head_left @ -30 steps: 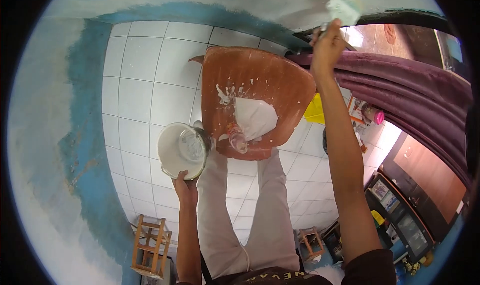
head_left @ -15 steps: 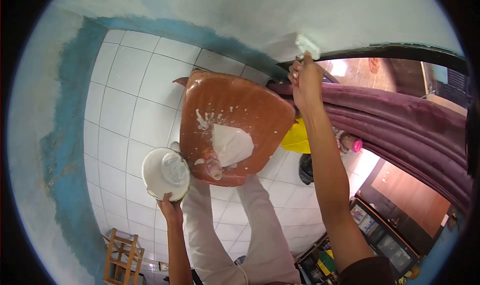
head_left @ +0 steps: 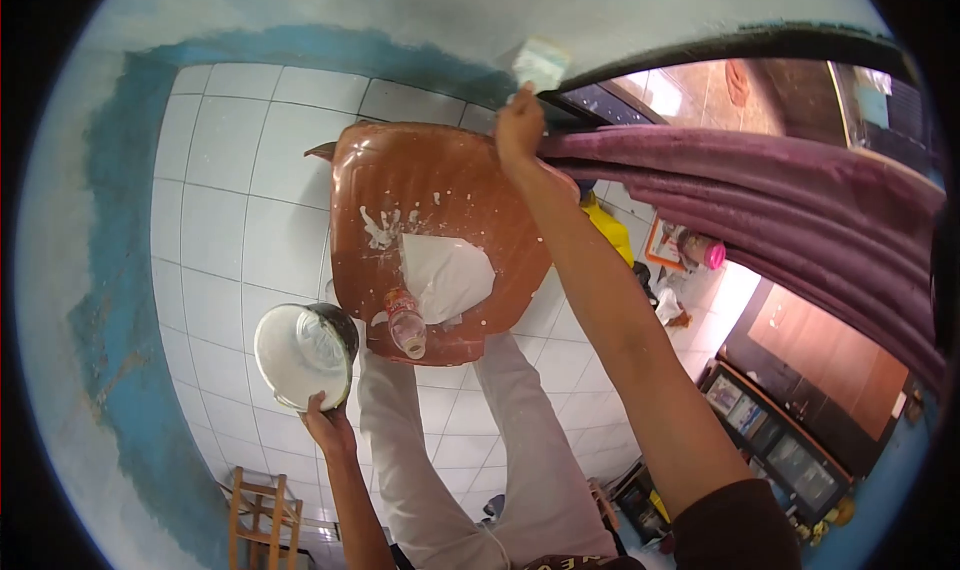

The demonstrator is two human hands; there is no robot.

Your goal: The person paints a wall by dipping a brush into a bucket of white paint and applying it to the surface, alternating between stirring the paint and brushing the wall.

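Observation:
My left hand (head_left: pixel 330 428) grips the rim of a small bucket (head_left: pixel 345 342), which is tilted with its mouth toward me and has white paint inside. In my right hand (head_left: pixel 520 130) is a wide paintbrush (head_left: pixel 542 66), its bristles coated white. The brush is at the pale wall (head_left: pixel 430 15), just left of the dark frame's corner; whether the bristles touch is hard to tell. Below it stands a brown plastic chair (head_left: pixel 480 195) spattered with white. On its seat are a white sheet (head_left: pixel 447 282) and a clear bottle (head_left: pixel 405 325) with a red label.
An unpainted blue strip (head_left: pixel 290 50) runs along the wall's lower edge. Purple curtains (head_left: pixel 740 175) hang at the right. A yellow item (head_left: pixel 607 230) and a pink-lidded jar (head_left: pixel 708 254) are beyond the chair. A wooden rack (head_left: pixel 262 520) stands lower left on white tiles (head_left: pixel 210 220).
My right hand has moved the brush left and slightly up, from above the dark frame to near its corner. The bucket has shifted left and turned, showing its dark outer side.

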